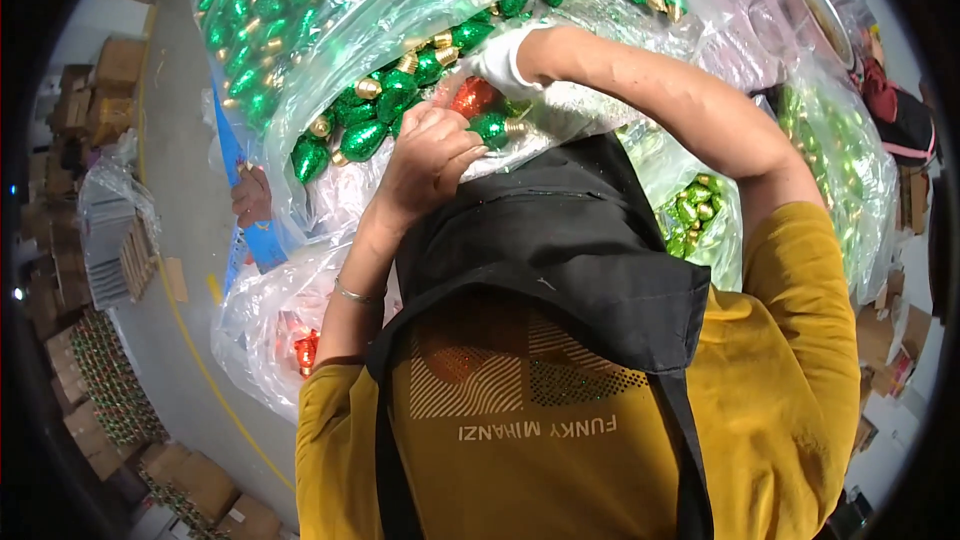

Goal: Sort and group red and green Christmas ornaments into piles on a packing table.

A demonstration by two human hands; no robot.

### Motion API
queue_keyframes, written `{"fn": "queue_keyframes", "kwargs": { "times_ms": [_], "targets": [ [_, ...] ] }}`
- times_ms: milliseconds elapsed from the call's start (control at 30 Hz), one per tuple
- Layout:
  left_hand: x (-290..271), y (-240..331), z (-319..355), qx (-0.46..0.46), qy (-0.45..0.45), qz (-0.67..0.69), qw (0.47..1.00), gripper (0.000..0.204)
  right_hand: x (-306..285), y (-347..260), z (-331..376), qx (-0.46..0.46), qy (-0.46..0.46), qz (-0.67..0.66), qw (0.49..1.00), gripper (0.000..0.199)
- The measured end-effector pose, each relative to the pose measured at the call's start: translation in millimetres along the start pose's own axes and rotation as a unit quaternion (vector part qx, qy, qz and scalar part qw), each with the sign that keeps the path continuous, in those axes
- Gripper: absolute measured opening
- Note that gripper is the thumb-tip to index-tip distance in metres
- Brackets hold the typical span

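Note:
Between my two hands is a red glittery bulb ornament [474, 97]. My right hand [498, 58], in a white glove or wrap, curls over it from above with the fingers closed on it. My left hand [432, 158] is bare and pinched, knuckles up, just below and left of the red bulb. What its fingertips hold is hidden. Close under the red bulb lies a green glittery bulb ornament [489, 129] with a gold cap. More green bulbs [362, 139] with gold caps lie in a row on clear plastic to the left of my hands.
A large clear bag of green bulbs [250, 50] fills the far left. Light green bulbs [695, 208] sit in plastic at my right, red ones [306, 350] in plastic at my left. Another person's hand [250, 195] shows beside blue material. Cardboard boxes [120, 65] stand across the floor.

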State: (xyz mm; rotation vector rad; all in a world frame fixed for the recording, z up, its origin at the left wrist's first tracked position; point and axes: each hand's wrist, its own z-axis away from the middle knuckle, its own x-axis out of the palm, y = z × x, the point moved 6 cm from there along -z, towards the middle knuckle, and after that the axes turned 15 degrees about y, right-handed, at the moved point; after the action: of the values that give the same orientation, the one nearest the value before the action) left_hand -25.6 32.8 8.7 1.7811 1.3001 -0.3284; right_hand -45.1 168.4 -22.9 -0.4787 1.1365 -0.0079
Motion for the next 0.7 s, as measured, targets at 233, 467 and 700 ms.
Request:
{"fn": "queue_keyframes", "kwargs": {
  "times_ms": [233,467,700],
  "targets": [
    [-1,-6,-10,-0.096,-0.005,0.064,0.993,0.011,27,11,-18,-0.094,0.027,0.002,0.995,0.043],
    [0,4,-9,-0.084,-0.018,0.028,0.996,0.012,7,-16,-7,0.014,0.087,0.075,0.993,0.021],
    [13,2,0,-0.04,-0.026,-0.006,0.999,0.007,43,-23,-38,-0.136,0.12,0.199,0.963,0.012]
  ]
}}
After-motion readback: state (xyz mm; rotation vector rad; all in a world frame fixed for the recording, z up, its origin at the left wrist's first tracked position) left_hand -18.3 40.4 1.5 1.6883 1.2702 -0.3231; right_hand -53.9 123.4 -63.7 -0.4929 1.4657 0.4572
